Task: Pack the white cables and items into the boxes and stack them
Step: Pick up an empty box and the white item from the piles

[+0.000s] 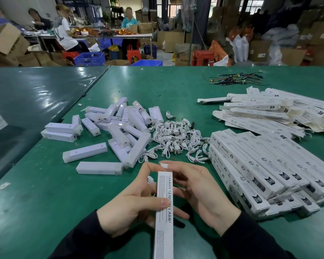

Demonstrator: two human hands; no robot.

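Note:
I hold a long white box (165,206) printed "SMART SENSOR LAMP" upright over the green table (45,202). My left hand (131,204) grips its left side, thumb across the front. My right hand (198,191) curls around its far end, where a small white flap (164,165) shows at the fingertips. A bit of white cable (150,179) peeks out between my left fingers. Beyond lie a heap of white cables (178,141) and a pile of white lamp bars (118,126). Packed boxes (266,171) are stacked to the right.
Flat unfolded box sleeves (281,111) are heaped at the back right, with a tangle of dark wires (234,79) behind them. A darker table (26,101) adjoins on the left. People work at a far table among cardboard cartons, blue crates and red stools.

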